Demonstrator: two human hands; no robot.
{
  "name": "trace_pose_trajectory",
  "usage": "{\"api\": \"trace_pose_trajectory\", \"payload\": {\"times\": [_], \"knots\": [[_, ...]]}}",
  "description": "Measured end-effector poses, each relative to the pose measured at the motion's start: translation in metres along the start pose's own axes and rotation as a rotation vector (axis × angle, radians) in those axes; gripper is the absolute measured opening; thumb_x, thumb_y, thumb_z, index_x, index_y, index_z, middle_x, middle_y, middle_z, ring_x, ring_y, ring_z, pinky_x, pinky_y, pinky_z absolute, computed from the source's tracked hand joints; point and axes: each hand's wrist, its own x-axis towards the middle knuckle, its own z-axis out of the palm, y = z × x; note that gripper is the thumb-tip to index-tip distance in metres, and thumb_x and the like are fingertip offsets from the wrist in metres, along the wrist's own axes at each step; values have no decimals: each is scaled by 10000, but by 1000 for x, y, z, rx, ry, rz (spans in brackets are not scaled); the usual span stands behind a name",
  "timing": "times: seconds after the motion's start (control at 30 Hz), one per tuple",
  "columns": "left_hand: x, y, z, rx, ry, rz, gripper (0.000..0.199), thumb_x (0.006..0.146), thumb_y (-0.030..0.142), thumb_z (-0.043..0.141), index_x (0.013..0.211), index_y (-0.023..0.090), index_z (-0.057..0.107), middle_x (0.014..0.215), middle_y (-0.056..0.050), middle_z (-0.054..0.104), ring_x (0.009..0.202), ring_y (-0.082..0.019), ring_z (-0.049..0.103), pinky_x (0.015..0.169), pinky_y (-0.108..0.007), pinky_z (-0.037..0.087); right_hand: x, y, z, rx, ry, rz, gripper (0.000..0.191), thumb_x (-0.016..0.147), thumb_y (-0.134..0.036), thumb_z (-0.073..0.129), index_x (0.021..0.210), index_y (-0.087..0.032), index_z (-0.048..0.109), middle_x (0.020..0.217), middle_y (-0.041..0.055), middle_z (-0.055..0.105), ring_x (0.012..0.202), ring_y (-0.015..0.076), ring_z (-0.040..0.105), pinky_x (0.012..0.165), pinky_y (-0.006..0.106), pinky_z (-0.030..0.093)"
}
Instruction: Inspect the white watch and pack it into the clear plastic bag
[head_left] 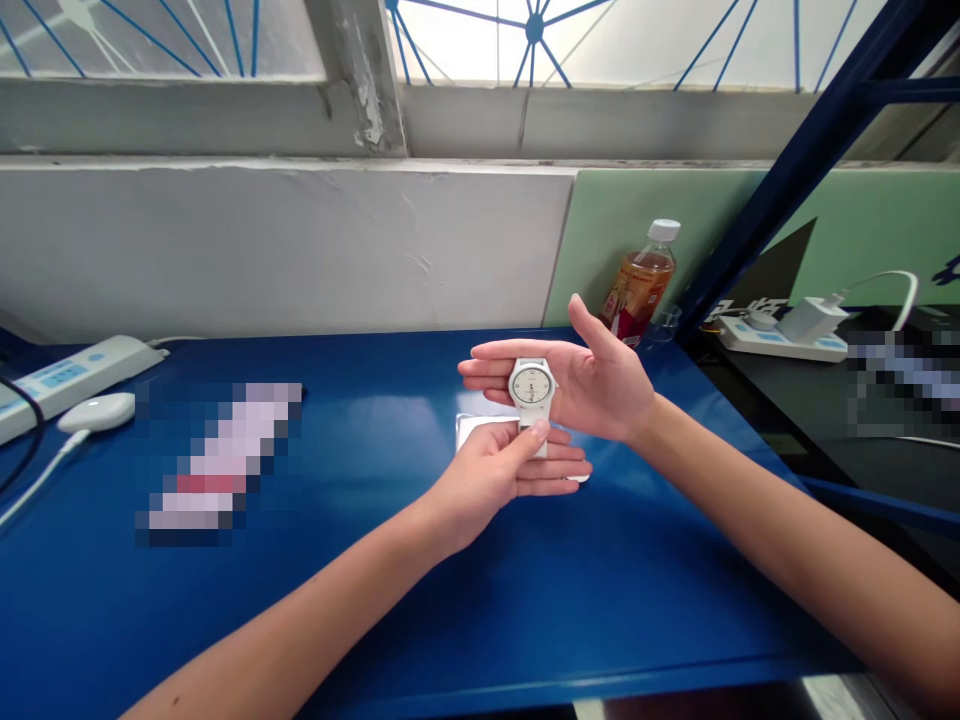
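A white wristwatch (532, 384) with a round pale dial is held up over the blue table (360, 600). My left hand (487, 468) pinches the lower end of its strap between the thumb and the fingers. Palm upward, my right hand (596, 385) lies open with its fingers stretched out; the watch face rests against those fingers. Below the hands is a white flat object (471, 427), mostly hidden, so its kind cannot be made out.
At the back right stands a drink bottle (637, 285) with a white cap. A white power strip (90, 375) and a white mouse-shaped device (97, 411) with a cable lie at left, near a blurred-out flat object (225, 455). Another power strip (787, 338) sits beyond the blue frame post (780, 165).
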Motion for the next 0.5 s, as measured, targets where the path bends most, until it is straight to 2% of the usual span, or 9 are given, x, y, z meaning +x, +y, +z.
{"api": "trace_pose_trajectory", "payload": {"times": [0.2, 0.3, 0.4, 0.5], "knots": [[1, 0, 1, 28, 21, 13, 416, 900, 444, 671, 1026, 48, 666, 1028, -230, 735, 1006, -338, 716, 922, -462, 538, 0, 1, 1, 25, -21, -12, 740, 914, -736, 273, 1105, -170, 711, 1302, 126, 657, 1286, 294, 544, 1106, 450, 372], [1, 2, -1, 91, 26, 56, 426, 889, 467, 675, 1014, 60, 677, 1007, -211, 742, 970, -326, 726, 897, -451, 548, 1, 1, 1, 1, 9, -36, 710, 918, -722, 299, 1102, -176, 714, 1261, 119, 680, 1257, 287, 567, 1102, 443, 377], [1, 8, -7, 273, 85, 222, 395, 883, 466, 677, 1001, 89, 691, 981, -173, 746, 952, -309, 724, 884, -423, 544, 3, 2, 1, -53, 97, -124, 616, 921, -677, 378, 1095, -196, 721, 1234, 105, 693, 1252, 283, 565, 1083, 439, 398], [0, 17, -20, 598, 270, 483, 306, 932, 432, 614, 1026, 151, 692, 990, -110, 739, 967, -260, 699, 880, -345, 511, 7, 0, -2, -206, 273, -263, 415, 913, -554, 531, 1042, -217, 736, 1155, 82, 713, 1167, 248, 600, 1039, 404, 437]]}}
